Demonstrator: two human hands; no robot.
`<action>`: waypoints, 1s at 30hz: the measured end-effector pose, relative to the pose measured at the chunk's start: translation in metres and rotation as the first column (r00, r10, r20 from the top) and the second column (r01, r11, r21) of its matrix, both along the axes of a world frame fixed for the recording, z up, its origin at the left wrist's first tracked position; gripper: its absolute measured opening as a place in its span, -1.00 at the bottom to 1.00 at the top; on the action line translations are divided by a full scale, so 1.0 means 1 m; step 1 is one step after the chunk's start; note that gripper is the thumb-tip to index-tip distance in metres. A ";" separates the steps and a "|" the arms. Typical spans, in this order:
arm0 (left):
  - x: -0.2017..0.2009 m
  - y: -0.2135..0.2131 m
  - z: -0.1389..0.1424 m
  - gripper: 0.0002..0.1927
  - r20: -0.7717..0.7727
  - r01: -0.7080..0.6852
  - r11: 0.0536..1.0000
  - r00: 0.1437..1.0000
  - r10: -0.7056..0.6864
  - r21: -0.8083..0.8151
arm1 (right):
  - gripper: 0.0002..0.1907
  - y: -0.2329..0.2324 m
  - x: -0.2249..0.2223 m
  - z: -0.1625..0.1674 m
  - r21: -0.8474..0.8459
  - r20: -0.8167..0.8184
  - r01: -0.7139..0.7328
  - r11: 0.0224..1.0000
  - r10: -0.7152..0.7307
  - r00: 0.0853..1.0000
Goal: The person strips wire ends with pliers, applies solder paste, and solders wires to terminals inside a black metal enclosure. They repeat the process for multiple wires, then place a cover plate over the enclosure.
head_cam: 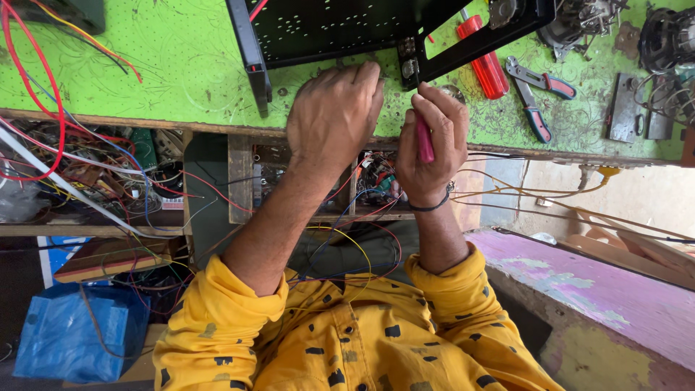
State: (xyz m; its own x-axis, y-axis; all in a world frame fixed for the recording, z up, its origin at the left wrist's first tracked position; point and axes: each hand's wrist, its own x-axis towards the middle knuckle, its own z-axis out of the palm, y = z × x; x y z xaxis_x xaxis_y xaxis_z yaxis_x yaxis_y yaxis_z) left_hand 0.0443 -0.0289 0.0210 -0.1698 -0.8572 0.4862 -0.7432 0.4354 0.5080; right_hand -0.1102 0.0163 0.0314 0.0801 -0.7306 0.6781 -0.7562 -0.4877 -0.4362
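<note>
Green bench (181, 65), scuffed, wire tangle (87, 163) on the shelf beneath; blue bag (69, 333) on the floor at left. Left hand (334, 116), fingers curled, presses on the front edge of the black metal chassis (326, 25), steadying it. Right hand (432, 141) is clenched around a pink-handled screwdriver (423, 137), tip up at the chassis corner bracket (410, 66). Judged: fastening at that corner; next move calls for keeping the tip seated. Red screwdriver (483, 61) and pliers (536, 94) lie to the right.
</note>
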 end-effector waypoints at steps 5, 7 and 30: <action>-0.001 0.000 0.001 -0.84 0.002 -0.011 1.000 1.000 0.011 -0.010 | -0.76 0.001 0.001 0.005 -0.014 0.021 0.002 1.000 -0.002 1.000; 0.001 0.001 0.000 -0.83 0.005 -0.011 1.000 1.000 0.011 -0.016 | -0.76 0.000 0.001 0.004 0.001 0.012 0.013 1.000 -0.013 1.000; 0.005 -0.017 -0.023 -0.79 0.053 -0.084 0.987 0.994 0.092 -0.136 | -0.54 -0.099 -0.151 0.045 0.183 -0.775 0.518 0.835 -0.201 0.599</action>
State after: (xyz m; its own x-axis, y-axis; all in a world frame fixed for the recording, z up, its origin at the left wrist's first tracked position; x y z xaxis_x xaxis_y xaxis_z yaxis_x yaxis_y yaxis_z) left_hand 0.0490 -0.0458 -0.0024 -0.1284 -0.7984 0.5884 -0.8088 0.4276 0.4037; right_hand -0.2611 -0.0827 0.0762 0.0837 -0.9733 0.2137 -0.9719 -0.0323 0.2332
